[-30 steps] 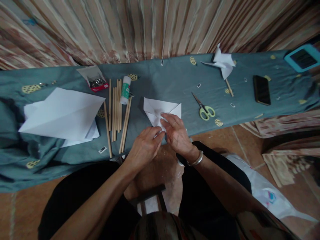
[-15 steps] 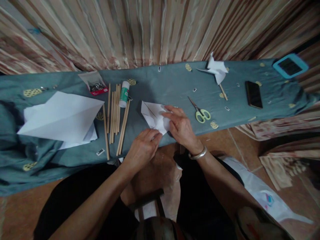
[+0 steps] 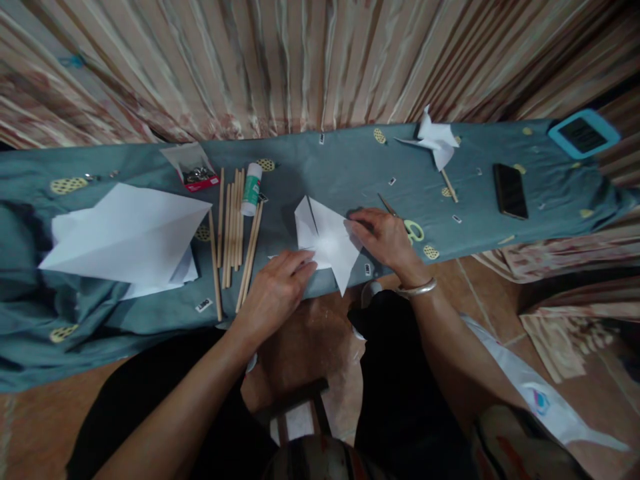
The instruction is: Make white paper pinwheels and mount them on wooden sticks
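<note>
Lying between left grip (image 3: 280, 285) and right grip (image 3: 386, 240), white paper (image 3: 331, 235)

Both hands (image 3: 280, 285) apart (fingers (image 3: 299, 259) bent)

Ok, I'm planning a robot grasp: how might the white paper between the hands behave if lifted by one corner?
The white paper would probably sag, since it looks thin. Its pointed flaps, some split apart by a dark gap, may swing separately and could crease easily.
</note>
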Demonstrator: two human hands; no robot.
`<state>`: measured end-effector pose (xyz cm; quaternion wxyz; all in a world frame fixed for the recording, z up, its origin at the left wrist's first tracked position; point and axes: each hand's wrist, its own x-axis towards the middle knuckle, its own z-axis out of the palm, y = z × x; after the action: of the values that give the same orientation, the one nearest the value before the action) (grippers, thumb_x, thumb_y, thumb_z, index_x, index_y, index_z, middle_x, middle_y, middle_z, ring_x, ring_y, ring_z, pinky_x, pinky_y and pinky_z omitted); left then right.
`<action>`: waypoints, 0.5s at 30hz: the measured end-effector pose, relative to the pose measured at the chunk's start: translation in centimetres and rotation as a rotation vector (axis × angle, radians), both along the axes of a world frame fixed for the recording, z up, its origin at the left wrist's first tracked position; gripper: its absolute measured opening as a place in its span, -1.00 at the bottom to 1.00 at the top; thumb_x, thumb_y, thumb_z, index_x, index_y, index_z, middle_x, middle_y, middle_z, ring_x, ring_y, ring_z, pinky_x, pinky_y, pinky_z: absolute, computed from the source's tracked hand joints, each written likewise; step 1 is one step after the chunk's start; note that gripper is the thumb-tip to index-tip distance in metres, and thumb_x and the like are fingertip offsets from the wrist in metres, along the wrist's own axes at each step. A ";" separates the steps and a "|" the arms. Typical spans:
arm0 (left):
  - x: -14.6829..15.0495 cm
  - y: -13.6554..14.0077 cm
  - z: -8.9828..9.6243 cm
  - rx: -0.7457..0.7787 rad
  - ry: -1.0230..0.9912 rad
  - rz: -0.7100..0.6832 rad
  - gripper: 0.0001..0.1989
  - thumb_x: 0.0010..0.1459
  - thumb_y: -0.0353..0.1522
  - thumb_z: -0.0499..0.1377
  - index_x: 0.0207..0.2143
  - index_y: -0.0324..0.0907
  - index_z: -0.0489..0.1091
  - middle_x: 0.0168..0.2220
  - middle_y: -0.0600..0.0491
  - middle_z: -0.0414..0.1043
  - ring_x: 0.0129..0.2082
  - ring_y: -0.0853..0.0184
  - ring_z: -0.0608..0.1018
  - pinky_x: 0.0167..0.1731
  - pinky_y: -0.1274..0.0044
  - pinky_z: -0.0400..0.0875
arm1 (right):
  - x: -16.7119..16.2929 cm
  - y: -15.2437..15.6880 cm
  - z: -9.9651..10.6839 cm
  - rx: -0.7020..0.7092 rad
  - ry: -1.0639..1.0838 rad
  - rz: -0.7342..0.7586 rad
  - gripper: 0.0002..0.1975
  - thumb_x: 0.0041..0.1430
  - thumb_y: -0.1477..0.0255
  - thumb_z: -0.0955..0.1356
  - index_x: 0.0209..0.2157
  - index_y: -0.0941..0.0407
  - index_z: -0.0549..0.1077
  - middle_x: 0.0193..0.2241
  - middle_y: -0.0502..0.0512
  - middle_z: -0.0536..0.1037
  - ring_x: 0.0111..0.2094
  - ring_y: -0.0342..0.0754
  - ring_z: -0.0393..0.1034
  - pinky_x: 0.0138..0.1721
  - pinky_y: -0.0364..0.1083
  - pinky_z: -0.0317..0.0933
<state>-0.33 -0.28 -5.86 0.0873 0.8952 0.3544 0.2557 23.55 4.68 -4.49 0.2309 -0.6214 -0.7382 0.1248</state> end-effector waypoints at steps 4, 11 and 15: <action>-0.5 0.9 0.0 0.012 0.000 0.030 -0.77 0.19 -0.54 0.06 -0.15 -0.27 0.45 -0.05 -0.16 0.46 -0.08 0.18 0.50 -0.09 0.28 0.47 | 0.4 -0.8 0.5 -0.105 0.075 -0.111 -0.76 0.10 0.32 0.36 -0.23 0.12 0.58 -0.40 0.08 0.62 -0.39 -0.01 0.49 -0.32 -0.06 0.32; -1.0 3.0 -0.2 0.051 0.017 0.135 -0.74 0.19 -0.54 0.03 -0.18 -0.26 0.48 -0.03 -0.14 0.45 -0.07 0.17 0.49 -0.08 0.29 0.47 | 0.5 -2.6 0.2 -0.247 0.223 -0.170 -0.74 0.04 0.34 0.38 -0.23 0.14 0.55 -0.49 0.03 0.59 -0.48 -0.08 0.45 -0.43 -0.12 0.25; -0.6 2.8 0.3 0.062 -0.031 0.157 -0.71 0.20 -0.54 0.02 -0.10 -0.22 0.44 0.03 -0.13 0.40 0.01 0.15 0.42 -0.02 0.23 0.39 | 0.1 -3.3 0.6 -0.266 0.167 -0.180 -0.78 0.03 0.36 0.40 -0.25 0.13 0.53 -0.51 0.02 0.59 -0.50 -0.08 0.46 -0.43 -0.12 0.24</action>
<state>-0.88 2.52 -5.51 0.0448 0.8628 0.4142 0.2863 23.64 1.37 -3.91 0.2175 -0.6974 -0.6349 0.2513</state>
